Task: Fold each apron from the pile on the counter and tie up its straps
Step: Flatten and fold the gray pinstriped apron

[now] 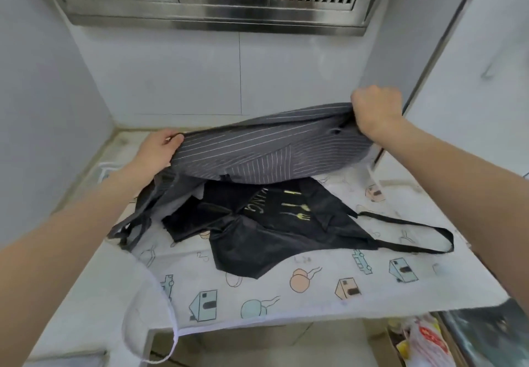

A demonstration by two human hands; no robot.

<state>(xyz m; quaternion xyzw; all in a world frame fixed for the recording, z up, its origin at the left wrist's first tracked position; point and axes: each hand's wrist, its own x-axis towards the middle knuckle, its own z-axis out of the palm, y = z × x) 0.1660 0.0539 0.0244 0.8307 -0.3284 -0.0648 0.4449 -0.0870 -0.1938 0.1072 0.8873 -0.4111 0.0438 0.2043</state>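
Counter (86,275) under patterned white apron (286,289) (black apron (286,223) atop)

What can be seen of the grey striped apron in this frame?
The grey striped apron is dark grey cloth with thin pale stripes, stretched and lifted above the counter. The left hand pinches its left edge; the right hand grips the right edge, higher up, so it slopes. A pocket-like panel has stripes running at another angle. Its grey straps hang to the patterned cloth, and the black apron lies partly under it.
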